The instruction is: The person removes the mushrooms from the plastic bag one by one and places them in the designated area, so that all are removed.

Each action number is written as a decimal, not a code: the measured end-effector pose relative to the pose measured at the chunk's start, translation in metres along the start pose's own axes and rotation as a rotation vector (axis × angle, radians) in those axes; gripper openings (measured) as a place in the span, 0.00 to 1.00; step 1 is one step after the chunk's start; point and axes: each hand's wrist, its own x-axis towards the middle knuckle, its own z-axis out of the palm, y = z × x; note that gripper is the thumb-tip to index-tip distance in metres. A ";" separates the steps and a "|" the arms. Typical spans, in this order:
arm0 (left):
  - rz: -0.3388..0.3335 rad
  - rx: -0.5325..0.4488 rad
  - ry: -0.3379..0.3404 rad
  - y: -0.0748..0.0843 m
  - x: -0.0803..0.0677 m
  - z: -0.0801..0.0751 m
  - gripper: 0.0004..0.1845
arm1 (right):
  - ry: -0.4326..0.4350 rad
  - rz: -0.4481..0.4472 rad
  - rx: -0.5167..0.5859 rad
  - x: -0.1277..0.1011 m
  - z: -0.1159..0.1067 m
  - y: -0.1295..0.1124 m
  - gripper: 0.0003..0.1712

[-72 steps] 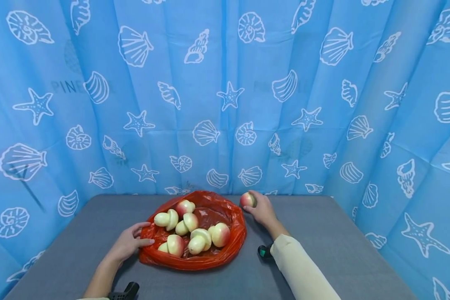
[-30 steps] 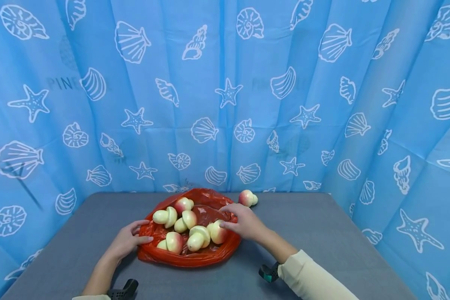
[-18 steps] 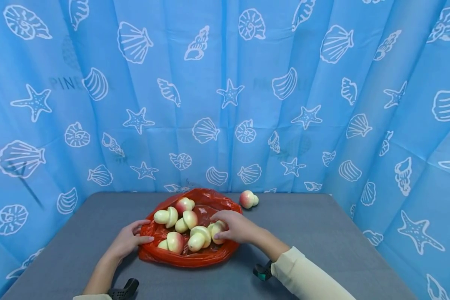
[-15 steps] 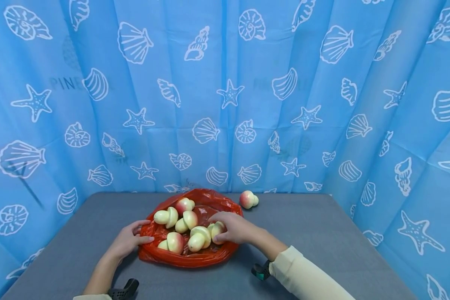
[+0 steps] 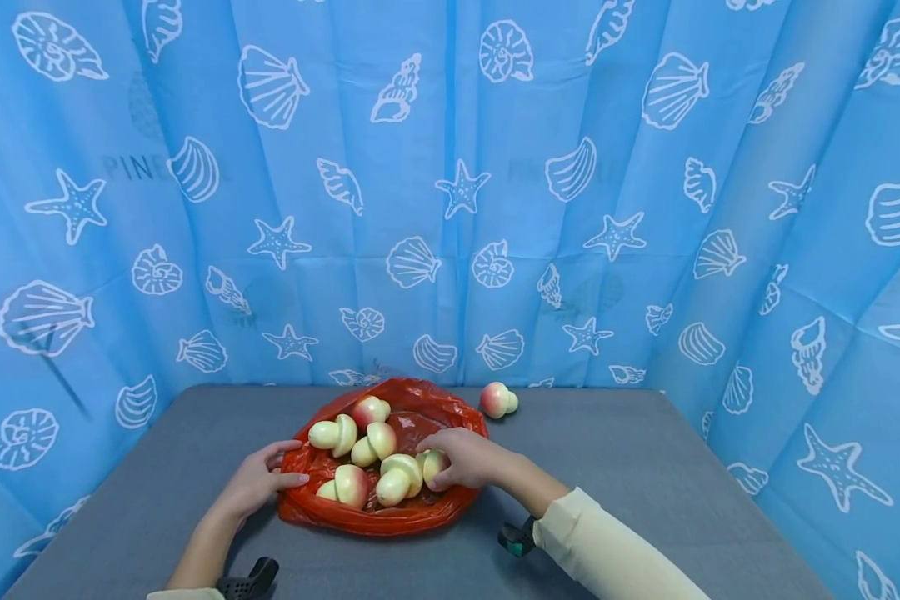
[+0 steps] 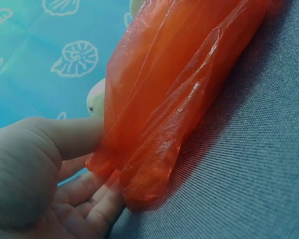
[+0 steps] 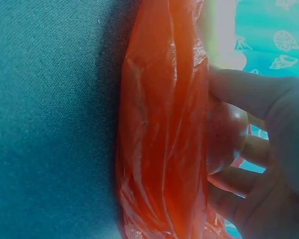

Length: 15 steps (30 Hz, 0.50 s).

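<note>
A red plastic bag [image 5: 375,523], its mouth spread wide, lies on the grey table with several mushrooms inside, cream-stemmed with pink-blushed caps. At its left edge my left hand [image 5: 249,485] holds the rim; the left wrist view shows the thumb over the thin plastic [image 6: 154,109] and fingers behind it. My right hand [image 5: 465,458] reaches over the bag's right side and grips the rightmost mushroom [image 5: 431,468]. Its pink cap [image 7: 228,132] sits between thumb and fingers in the right wrist view, partly hidden by the bag wall.
One more mushroom [image 5: 498,401] lies outside the bag near the table's back edge, right of the bag. Behind the grey table [image 5: 615,483] hangs a blue curtain [image 5: 450,208] with white shell prints. Each wrist wears a dark camera.
My right hand let go of the mushroom at the back right, moved left into the bag, and closed round the rightmost mushroom there. The left hand stays at the rim.
</note>
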 end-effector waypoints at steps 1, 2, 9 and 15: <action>0.000 0.000 0.000 0.000 0.000 0.000 0.38 | 0.003 -0.005 0.005 -0.001 0.000 0.000 0.29; 0.000 0.000 -0.001 0.000 0.000 0.000 0.38 | 0.006 -0.011 0.008 -0.002 -0.001 0.001 0.29; 0.006 -0.012 -0.003 0.000 -0.001 0.001 0.38 | 0.062 -0.029 0.063 -0.009 -0.007 0.004 0.26; 0.004 -0.005 -0.003 -0.001 0.000 0.000 0.39 | 0.163 -0.076 0.094 -0.017 -0.016 0.008 0.25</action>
